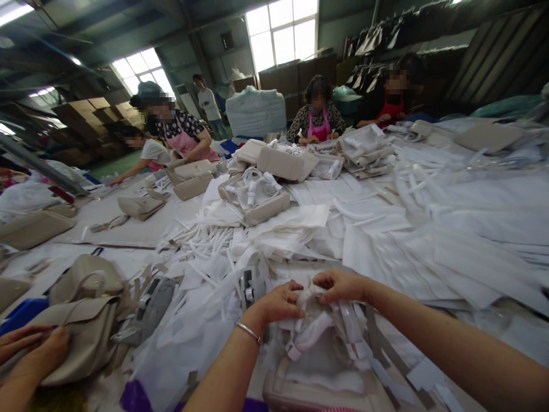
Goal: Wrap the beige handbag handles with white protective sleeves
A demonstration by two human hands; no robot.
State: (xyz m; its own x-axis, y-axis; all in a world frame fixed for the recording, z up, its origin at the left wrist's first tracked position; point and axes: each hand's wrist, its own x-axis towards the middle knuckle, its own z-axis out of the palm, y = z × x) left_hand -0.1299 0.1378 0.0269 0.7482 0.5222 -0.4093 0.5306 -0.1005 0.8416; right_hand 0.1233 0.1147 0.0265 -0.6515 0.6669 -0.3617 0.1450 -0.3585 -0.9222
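Note:
My left hand [277, 304], with a thin bracelet at the wrist, and my right hand [341, 286] meet over a beige handbag [319, 366] lying in front of me. Both hands are closed, pinching a clear plastic wrapping [309, 297] round the bag's strap or handle. White and pinkish wrapped straps [313, 337] spill across the top of the bag below my fingers. The bag's lower edge runs out of view.
White tissue sheets [386, 246] and paper strips [206, 240] cover the long table. Beige bags [86, 320] sit at left, where another person's hands [30, 343] rest. An open bag with wrapped fittings [257, 197] lies mid-table. Several seated workers line the far side.

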